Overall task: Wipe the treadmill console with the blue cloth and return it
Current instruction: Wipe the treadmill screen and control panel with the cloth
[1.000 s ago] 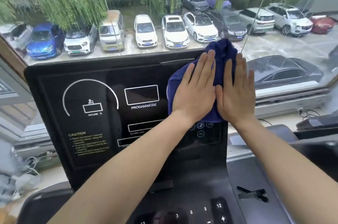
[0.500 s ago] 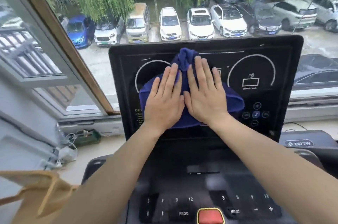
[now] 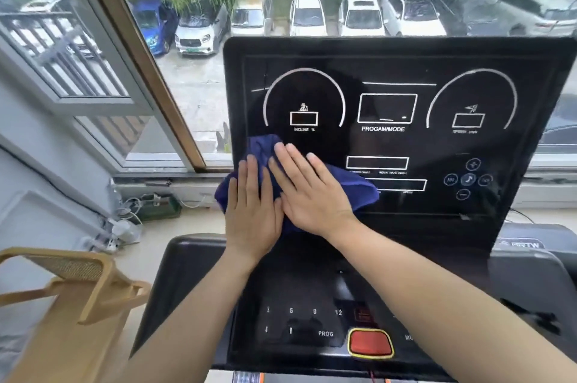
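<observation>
The black treadmill console [image 3: 437,145] stands upright in front of me, with white dials and a PROGAM/MODE box. The blue cloth [image 3: 359,189] lies bunched against its lower left corner, spilling past the left edge. My left hand [image 3: 253,214] presses flat on the cloth's left part, at the console's edge. My right hand [image 3: 312,195] lies flat beside it, touching it, fingers pointing up and left over the cloth. Both palms hold the cloth against the screen.
Below the screen is a keypad panel [image 3: 299,320] with a red stop button [image 3: 370,343]. A tan plastic chair back [image 3: 71,285] stands at lower left. Cables and plugs [image 3: 125,226] lie on the sill under the window frame [image 3: 140,70]. Parked cars show outside.
Both hands and the cloth have swept from the console's right side across the middle, down to its lower left corner. My view has shifted left and lower.
</observation>
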Motion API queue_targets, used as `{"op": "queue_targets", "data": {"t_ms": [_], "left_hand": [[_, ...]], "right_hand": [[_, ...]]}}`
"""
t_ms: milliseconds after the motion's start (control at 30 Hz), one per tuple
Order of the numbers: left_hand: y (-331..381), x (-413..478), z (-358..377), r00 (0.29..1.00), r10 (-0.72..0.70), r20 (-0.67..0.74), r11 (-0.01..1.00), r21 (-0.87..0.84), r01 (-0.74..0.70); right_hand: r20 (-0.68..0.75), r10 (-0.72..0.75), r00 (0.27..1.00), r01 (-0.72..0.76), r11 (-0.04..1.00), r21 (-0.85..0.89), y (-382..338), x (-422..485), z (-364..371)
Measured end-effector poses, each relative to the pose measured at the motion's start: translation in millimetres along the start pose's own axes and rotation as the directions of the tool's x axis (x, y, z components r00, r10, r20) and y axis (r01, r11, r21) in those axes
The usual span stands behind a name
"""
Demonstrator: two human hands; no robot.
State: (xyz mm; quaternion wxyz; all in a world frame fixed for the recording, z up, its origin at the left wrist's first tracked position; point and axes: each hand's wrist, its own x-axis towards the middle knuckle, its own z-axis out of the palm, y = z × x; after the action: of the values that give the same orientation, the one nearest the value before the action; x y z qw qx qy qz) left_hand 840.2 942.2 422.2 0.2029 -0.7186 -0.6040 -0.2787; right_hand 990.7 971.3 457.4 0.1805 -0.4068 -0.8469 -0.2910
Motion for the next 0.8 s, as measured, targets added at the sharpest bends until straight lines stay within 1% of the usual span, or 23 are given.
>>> {"op": "queue_targets", "data": {"t_ms": [67,167,300,400,567,633,700,800], "left_hand": [[15,-10,6,0.999,-0.002,0.04,1.0,-0.005,0.002],[39,-8,10,0.999,0.024,0.047,1.0,-0.009,-0.024],[79,18,13,0.989,0.144,0.04,0.989,0.026,-0.145],[125,54,12,0.971,0.237,0.043,0.971,0.015,-0.238],[218,102,14,0.917,0.397,0.036,0.917,0.007,-0.398],[245,107,18,0.898,0.439,0.024,0.898,0.018,-0.439],[256,99,23,0.882,0.471,0.023,0.882,0.014,-0.471],[247,73,30,0.827,0.558,0.059,0.827,0.046,-0.561]], "right_hand": [[-0.017,-0.012,1.0,0.012,1.0,0.003,7,-23,3],[-0.015,-0.039,0.999,0.039,0.999,-0.006,33,-42,0],[-0.018,-0.026,1.0,0.025,0.999,-0.046,89,-64,-9],[-0.062,0.04,0.997,-0.044,0.997,-0.06,142,-90,-18],[-0.079,0.216,0.973,-0.222,0.972,-0.081,218,-146,-25],[-0.07,0.301,0.951,-0.306,0.948,-0.085,229,-166,-21],[-0.058,0.376,0.925,-0.38,0.922,-0.073,227,-182,-15],[-0.026,0.414,0.91,-0.415,0.909,-0.043,208,-201,-9]]}}
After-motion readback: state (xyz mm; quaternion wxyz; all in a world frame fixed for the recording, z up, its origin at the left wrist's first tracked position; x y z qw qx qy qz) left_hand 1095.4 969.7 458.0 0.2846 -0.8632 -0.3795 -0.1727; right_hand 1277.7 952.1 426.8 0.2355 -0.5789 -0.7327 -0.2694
